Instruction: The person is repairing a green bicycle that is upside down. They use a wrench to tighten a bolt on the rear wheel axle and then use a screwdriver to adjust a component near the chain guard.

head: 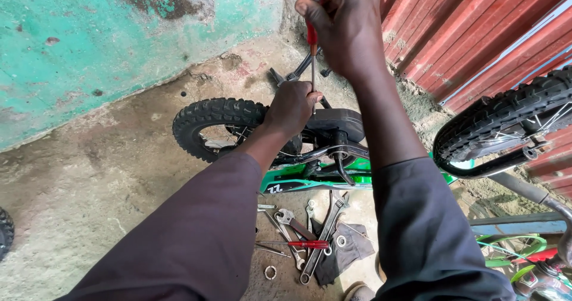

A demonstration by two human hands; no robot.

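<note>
A: Item one, hands?

B: I log the right hand (345, 27) at the top of the view, clenched around the red handle of a screwdriver (312, 51) whose shaft points straight down. The left hand (290, 107) sits below it, fingers pinched on the lower shaft, close over the black saddle (339, 122).

A: Item two, the bike?

B: Small green bike (310, 179), lying low on the floor (89, 182) under both arms. Its knobby black wheel (217, 125) shows left of the left hand. I cannot tell what the screwdriver tip meets; the left hand hides it.

A: Item three, loose tools?

B: On the floor between my sleeves: several spanners (322, 235) fanned out, a second red screwdriver (298, 244) lying flat across them, a dark rag (345, 250) partly under them, and a metal ring (270, 272) just beside.

A: Item four, surroundings?

B: Teal wall (107, 33) upper left, red corrugated sheet (476, 33) upper right. A second knobby tyre (500, 116) stands at the right, well apart from the hands.
</note>
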